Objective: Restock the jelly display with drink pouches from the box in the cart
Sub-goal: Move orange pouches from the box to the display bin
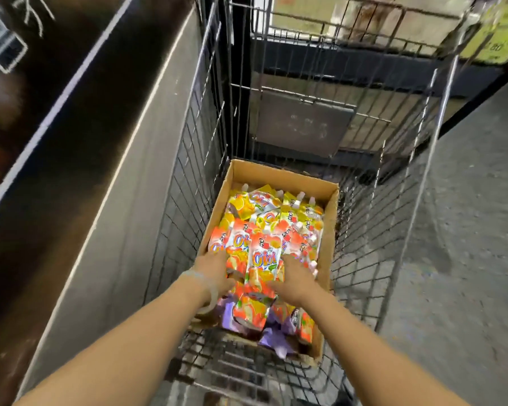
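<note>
An open cardboard box (pixel 282 175) sits in the bottom of a wire cart (pixel 364 230). It is full of bright drink pouches (pixel 264 227) in orange, yellow and purple, with white spouts. Both my hands reach down into the box. My left hand (pixel 213 266) lies on the pouches at the left side, its fingers buried among them. My right hand (pixel 296 278) lies at the right, fingers tucked under pouches. Between the two hands stands an upright orange pouch (pixel 263 262). Whether the fingers grip it is hidden.
A dark display counter wall (pixel 106 177) runs along the left of the cart. Ahead stands another wire cage (pixel 320 68) with a grey sign. A grey floor (pixel 467 244) spreads to the right. A yellow price sign (pixel 499 30) hangs at the top right.
</note>
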A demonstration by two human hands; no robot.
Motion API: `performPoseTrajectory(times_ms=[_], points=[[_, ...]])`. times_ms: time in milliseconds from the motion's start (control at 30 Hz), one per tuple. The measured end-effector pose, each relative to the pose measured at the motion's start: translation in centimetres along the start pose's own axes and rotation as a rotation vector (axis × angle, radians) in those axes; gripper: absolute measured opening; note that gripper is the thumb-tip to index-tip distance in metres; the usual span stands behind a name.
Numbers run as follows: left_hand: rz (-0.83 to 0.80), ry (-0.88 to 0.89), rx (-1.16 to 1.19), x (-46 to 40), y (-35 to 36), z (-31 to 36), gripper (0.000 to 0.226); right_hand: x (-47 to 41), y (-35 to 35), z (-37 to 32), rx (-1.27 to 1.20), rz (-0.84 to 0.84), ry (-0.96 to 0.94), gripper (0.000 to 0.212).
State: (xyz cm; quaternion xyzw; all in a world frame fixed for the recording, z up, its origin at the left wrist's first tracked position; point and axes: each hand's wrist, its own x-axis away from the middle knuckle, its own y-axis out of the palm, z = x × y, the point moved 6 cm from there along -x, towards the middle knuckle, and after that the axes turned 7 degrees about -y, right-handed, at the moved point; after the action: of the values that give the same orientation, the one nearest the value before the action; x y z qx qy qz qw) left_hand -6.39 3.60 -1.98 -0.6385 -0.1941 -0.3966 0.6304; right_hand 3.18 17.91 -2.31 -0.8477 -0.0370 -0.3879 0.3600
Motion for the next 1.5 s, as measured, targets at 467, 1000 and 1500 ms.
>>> performPoseTrajectory(times_ms=[467, 1000, 1500], points=[[-0.173, -0.198, 0.397, -12.6, 3.8, 1.7, 0.063, -8.2, 4.9, 4.3, -0.494, 0.229, 0.465, 0.083], [-0.125, -0.161, 0.986, -4.4, -0.6, -1.8, 0.044, -4.6, -0.2, 0.0, -0.825, 0.232, 0.154, 0.027], [0.214, 0.026, 1.571, 19.3, -3.3, -2.0, 0.027, 11.0, -6.2, -7.6, -0.805, 0.019, -0.437, 0.023]])
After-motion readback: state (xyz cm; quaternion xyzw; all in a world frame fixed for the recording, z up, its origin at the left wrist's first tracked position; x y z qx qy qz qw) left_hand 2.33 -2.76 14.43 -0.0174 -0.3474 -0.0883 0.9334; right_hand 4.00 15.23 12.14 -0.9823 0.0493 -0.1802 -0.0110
